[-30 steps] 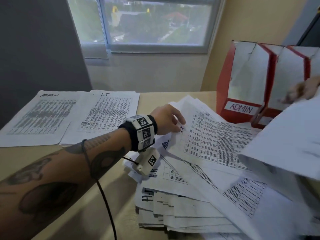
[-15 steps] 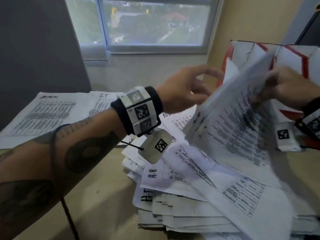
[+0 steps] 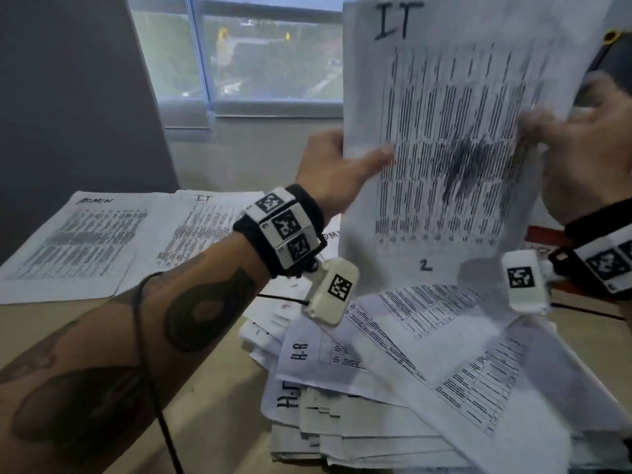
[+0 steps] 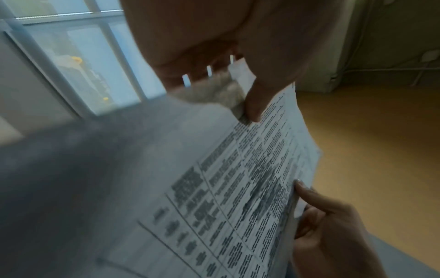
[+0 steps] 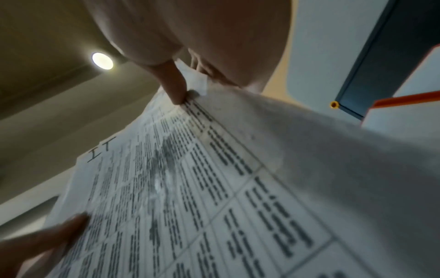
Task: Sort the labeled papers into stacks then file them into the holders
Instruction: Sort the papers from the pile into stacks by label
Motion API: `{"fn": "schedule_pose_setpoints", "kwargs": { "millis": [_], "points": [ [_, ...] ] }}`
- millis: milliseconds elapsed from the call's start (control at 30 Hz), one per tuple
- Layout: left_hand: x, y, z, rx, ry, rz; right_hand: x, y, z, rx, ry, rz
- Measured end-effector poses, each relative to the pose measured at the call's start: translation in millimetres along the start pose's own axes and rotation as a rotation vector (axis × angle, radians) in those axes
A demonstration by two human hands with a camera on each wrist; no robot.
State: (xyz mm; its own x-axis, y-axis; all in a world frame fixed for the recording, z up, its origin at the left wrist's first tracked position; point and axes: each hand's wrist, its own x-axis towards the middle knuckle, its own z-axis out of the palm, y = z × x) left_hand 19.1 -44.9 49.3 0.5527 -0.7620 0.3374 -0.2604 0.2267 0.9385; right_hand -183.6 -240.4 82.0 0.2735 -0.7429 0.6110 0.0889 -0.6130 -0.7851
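Observation:
A printed sheet labelled IT (image 3: 451, 138) is held upright in front of the window. My left hand (image 3: 345, 165) pinches its left edge, thumb on the front (image 4: 253, 101). My right hand (image 3: 574, 148) pinches its right edge, thumb (image 5: 175, 88) on the print. Below lies a messy pile of labelled papers (image 3: 393, 388), with H-R sheets showing. On the table's far left lie two flat stacks, one marked ADMIN (image 3: 78, 241) and one marked IT (image 3: 195, 230). The red holders (image 3: 547, 237) are almost wholly hidden behind the raised sheet and my right wrist.
The tan table (image 3: 219, 405) has bare surface in front of the flat stacks and left of the pile. A dark panel (image 3: 75, 97) stands at the back left beside the window (image 3: 260, 53). A black cable (image 3: 150, 371) runs along my left forearm.
The right hand lifted the sheet off the pile and turned it upright. The left hand left the pile, rose and took hold of the sheet's left edge.

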Motion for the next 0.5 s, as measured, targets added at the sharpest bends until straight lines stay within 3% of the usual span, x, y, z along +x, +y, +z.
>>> {"fn": "schedule_pose_setpoints", "kwargs": {
  "millis": [67, 133, 267, 500],
  "points": [
    [2.8, 7.9, -1.0, -0.076, 0.027, 0.051, 2.3, 8.6, -14.7, 0.032, 0.05, -0.024],
    [1.8, 6.4, -3.7, -0.135, -0.05, 0.042, -19.6, 3.3, -13.8, 0.125, 0.095, -0.013],
    [-14.3, -29.3, -2.3, -0.041, -0.175, -0.088, -83.8, 13.5, 7.4, 0.194, -0.097, 0.079],
    [-14.7, -9.4, 12.1, -0.049, 0.064, -0.01, -78.5, -0.3, 14.7, 0.234, 0.012, -0.052]
  ]
}}
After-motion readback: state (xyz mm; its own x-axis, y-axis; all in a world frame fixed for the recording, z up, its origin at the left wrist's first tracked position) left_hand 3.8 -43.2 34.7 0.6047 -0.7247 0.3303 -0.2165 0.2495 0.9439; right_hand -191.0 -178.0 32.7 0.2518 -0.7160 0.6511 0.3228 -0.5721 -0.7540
